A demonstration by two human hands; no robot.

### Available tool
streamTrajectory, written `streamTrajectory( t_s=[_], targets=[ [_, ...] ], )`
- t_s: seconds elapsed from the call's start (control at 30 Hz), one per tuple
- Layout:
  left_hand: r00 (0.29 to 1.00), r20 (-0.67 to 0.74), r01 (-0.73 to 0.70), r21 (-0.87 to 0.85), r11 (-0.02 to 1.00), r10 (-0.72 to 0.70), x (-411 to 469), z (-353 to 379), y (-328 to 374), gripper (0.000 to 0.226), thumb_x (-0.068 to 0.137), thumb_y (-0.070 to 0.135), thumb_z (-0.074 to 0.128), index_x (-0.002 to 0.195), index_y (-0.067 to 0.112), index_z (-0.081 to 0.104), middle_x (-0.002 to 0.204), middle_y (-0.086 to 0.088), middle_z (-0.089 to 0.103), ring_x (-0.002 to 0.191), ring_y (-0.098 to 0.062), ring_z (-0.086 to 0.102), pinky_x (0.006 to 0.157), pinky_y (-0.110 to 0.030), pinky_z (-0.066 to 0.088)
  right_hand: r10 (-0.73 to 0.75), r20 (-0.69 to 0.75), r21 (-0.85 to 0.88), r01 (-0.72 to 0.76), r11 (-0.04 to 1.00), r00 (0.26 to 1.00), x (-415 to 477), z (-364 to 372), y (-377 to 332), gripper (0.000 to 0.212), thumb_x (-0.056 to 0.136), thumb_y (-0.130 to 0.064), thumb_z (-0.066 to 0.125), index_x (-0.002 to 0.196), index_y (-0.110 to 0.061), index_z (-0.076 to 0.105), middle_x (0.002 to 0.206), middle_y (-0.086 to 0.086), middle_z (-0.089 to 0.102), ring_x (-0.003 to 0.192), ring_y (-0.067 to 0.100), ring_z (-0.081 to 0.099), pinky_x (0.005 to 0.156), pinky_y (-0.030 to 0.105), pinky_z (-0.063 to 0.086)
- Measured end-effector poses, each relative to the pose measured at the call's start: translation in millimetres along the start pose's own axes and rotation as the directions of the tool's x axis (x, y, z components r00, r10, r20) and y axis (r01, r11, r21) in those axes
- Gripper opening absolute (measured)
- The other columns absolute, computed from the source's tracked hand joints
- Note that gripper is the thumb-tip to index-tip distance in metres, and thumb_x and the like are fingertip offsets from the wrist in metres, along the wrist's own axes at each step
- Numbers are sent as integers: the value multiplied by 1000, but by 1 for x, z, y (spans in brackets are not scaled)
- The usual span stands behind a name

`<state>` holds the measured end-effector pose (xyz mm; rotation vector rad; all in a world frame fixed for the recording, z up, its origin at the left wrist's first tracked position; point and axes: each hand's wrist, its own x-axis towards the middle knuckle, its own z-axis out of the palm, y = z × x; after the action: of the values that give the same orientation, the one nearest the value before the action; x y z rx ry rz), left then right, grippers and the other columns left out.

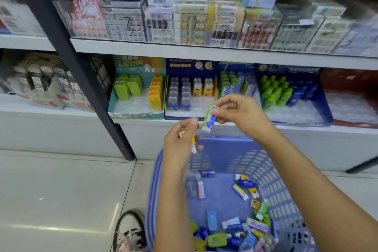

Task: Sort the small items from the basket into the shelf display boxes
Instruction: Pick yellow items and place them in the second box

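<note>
The small green-and-blue sleeved eraser (pixel 209 118) hangs in the air above the far rim of the blue basket (pixel 266 170), just in front of the lower shelf's edge (pixel 143 121). My right grip (pixel 241 112) pinches it by its upper end between thumb and fingertips, the white bare end pointing down. I judge it light and stiff, a block that will not bend. The paper sleeve looks slick and could slide off the rubber, so I would hold across the sleeve's flat faces near the middle rather than by one tip.

My left grip (pixel 180 143) is just beside it, curled round some yellow pieces (pixel 193 143), one with a white tip poking out below the fingers. How many it holds I cannot tell.

Straight ahead on the lower shelf, a display box (pixel 235 84) carries upright green and blue packs that look like a match for this eraser. To its left, a dark blue box (pixel 192 88) shows yellow and clear pieces, which I take to be the home for the left grip's load. A teal box (pixel 137 92) stands further left and a box of green and blue bottle shapes (pixel 286 92) further right.

Many small wrapped items (pixel 241 188) lie loose on the basket's bottom. The basket stands on the tiled floor (pixel 61 180), a shoe (pixel 131 229) just beside it.
</note>
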<state>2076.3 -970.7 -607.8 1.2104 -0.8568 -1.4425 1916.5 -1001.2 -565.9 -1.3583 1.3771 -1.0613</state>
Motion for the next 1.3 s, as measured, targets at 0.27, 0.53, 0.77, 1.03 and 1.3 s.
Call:
streamTrajectory(
  t_s=[0.27,0.53,0.77,1.03,1.3],
  targets=[
    [912,195,410,-435,802,-360,2,36,-13,24,94,26,55,102,4,59,83,-10,70,49,-7,57,39,-15,43,-253,-420,-410,66,910,872,51,-79,27,16,81,-11,71,95,-6,65,83,9,66,76,21,64,70,29,53],
    [863,206,481,-613,627,-461,8,41,-19,19,94,21,56,100,4,62,80,-15,69,64,-20,67,48,-24,56,-234,-173,-645,70,761,957,91,-78,31,20,79,-12,73,97,-4,68,96,11,70,86,18,62,76,23,45],
    [891,225,454,-416,788,-395,8,41,-20,22,97,24,47,99,8,62,70,-6,66,36,-6,42,31,-14,32,-151,-133,-715,11,699,980,101,-76,29,22,76,-12,76,97,-4,72,105,12,68,92,19,60,71,13,34],
    [958,184,266,-267,926,-222,2,42,-19,20,98,31,47,106,18,60,82,-4,72,43,-7,48,37,-18,38,-128,-210,-522,0,853,969,55,-54,12,19,84,-30,68,92,-13,66,83,3,66,69,14,60,65,26,47],
    [969,137,211,-48,976,-203,-5,40,-10,22,94,23,49,86,8,63,66,-4,62,39,-10,43,36,-20,33,-92,295,-207,158,965,951,-33,-18,15,51,87,-4,63,131,-28,53,139,-9,46,121,3,50,99,15,42]
  ],
)
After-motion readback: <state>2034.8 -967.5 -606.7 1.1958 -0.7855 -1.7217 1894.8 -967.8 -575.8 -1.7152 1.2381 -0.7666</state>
